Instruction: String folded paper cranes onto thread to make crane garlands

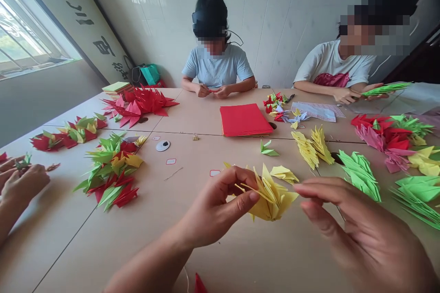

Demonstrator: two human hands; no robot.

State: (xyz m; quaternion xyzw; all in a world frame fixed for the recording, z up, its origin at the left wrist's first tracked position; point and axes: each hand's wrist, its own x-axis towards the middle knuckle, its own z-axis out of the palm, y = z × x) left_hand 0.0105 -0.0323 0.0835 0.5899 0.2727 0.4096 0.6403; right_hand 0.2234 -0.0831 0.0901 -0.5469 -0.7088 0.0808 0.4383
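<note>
In the head view my left hand (227, 208) pinches a yellow folded-paper flower (273, 197) above the table, its pointed petals fanning upward. My right hand (364, 219) is just right of the flower, thumb and fingers apart, with the index fingertip close to a petal tip; whether they touch I cannot tell. Behind the flower lies a small stack of yellow folded pieces (284, 174). A green folded-paper piece (268, 148) rests a little farther back. At the near edge a red paper tip (200, 284) shows beside a thin white thread (186, 279).
Green folded pieces (359, 174) and yellow ones (312, 146) lie to the right. Red paper sheets (245, 119) are stacked mid-table. Multicoloured paper chains (113, 169) and a googly eye (162, 145) lie left. Two people sit opposite; another person's hands (25, 181) work at far left.
</note>
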